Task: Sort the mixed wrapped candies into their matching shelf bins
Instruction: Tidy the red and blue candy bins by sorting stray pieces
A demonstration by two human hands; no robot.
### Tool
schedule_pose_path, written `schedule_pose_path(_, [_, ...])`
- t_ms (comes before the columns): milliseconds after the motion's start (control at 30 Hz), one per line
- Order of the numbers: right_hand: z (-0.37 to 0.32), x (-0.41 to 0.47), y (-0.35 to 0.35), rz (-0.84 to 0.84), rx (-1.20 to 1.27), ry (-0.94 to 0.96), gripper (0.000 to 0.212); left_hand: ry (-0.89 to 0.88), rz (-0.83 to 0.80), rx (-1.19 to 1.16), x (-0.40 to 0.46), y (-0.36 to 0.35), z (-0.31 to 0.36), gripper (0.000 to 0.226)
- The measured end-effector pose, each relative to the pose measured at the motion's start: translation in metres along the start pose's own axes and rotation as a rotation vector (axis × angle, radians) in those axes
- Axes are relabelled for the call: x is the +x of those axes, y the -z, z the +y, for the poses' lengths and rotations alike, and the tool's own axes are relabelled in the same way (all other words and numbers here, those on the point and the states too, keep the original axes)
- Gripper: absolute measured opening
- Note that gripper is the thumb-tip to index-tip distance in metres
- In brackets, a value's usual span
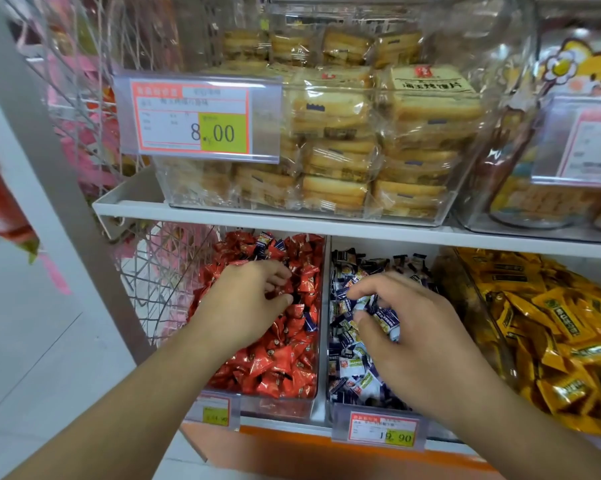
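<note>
the mixed candies sit in two clear bins on the lower shelf: red candies fill the left bin, and blue-and-white candies fill the middle bin just beside it. a few dark blue strays lie among the red ones, some near the back of that bin and some just under your fingers.

your left hand is down in the red pile with its fingers curled in a narrow pinch; it looks closed on a dark wrapper at the fingertips, though the hold is partly hidden. your right hand hovers over the blue-and-white pile, its fingers bent round a small bunch of those candies.

so you seem to be mid-sort: pulling blue strays out of the red bin and moving them across the divider. the next move likely calls for lifting the left hand clear without dragging red pieces along, carrying the stray to the middle bin and letting it go there. the right hand's bunch appears already in its matching bin, so it can probably just be let go.

to the right lies a bin of yellow packets. on the upper shelf a clear box of toast packs carries a price tag; another price tag hangs below the middle bin.
</note>
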State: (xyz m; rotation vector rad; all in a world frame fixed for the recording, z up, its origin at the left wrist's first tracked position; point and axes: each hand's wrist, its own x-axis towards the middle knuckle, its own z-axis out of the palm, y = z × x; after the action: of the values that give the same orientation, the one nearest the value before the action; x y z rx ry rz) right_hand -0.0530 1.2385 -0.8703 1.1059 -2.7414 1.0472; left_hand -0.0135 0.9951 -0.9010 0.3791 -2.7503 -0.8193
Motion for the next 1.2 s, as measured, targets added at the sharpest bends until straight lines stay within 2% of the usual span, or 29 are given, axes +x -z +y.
schedule_pose_path(200, [0.0062, 0.0010, -0.0043, -0.045, 0.002, -0.004, 0.011, -0.037, -0.055, 0.169, 0.0075, -0.0038, -0.0054, 0.043])
schedule_pose_path(567, [0.0074, -0.0012, -0.0013, -0.064, -0.038, 0.011, 0.010, -0.040, -0.057, 0.267, 0.0037, -0.0001, -0.0035, 0.056])
schedule_pose_path(767, [0.0077, -0.0008, -0.0001, -0.057, -0.036, 0.008, 0.009, -0.101, -0.075, 0.212, 0.0018, -0.0016, -0.0058, 0.025])
schedule_pose_path(833, [0.0071, -0.0007, -0.0003, -0.064, -0.036, 0.014, 0.010, -0.101, -0.072, 0.227, 0.0035, -0.0033, -0.0080, 0.023])
schedule_pose_path(1067, [0.0091, -0.0002, -0.0023, -0.065, -0.039, 0.022, 0.011, -0.034, -0.137, 0.344, 0.0074, -0.0026, -0.0038, 0.040])
schedule_pose_path(1200, [0.0088, -0.0002, -0.0031, -0.075, -0.038, 0.021, 0.011, -0.060, -0.146, 0.308, 0.0047, -0.0037, -0.0091, 0.050])
